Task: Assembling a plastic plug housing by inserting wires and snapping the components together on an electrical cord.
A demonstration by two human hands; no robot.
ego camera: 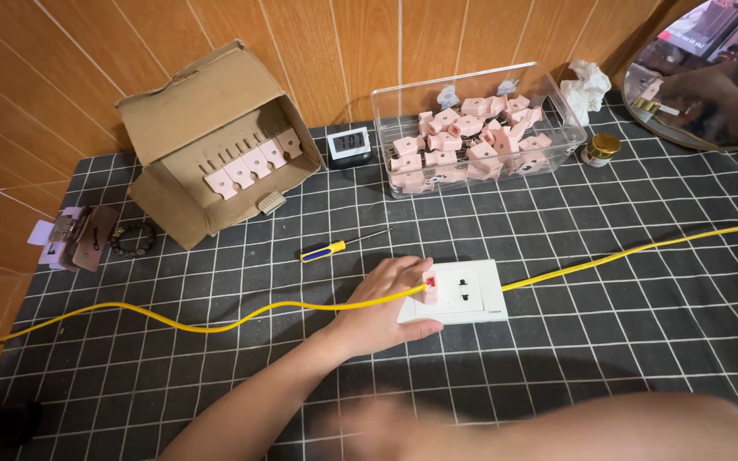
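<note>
A white socket plate (463, 292) lies flat near the middle of the table (642, 341), on its black cloth with a white grid; a yellow cable (215, 324) crosses the table from the left edge to the right edge and passes over or into the plate at its left end, which of the two cannot be told. The left hand (382, 312) rests on that left end, fingers curled loosely over the plate's edge and the cable, a fingertip beside a small red part; it presses rather than grips. The right hand (369, 423) is a blur along the near edge; whether it is open or closed cannot be told. The plate looks light, rigid plastic, likely to slide on the cloth unless held down, best taken by its long edges; the cable looks springy and apt to tug the plate sideways. Just behind the plate lies a screwdriver (335, 248) with a blue and yellow handle; toward the far edge stand a small digital clock (349, 143) and a clear plastic bin (476, 128) heaped with pink parts; at the far left corner an open cardboard box (215, 137) holds a row of the same pink pieces; a bead bracelet (134, 239) lies near the left edge; a small gold-lidded jar (601, 149) and a round mirror (711, 77) sit at the far right.
</note>
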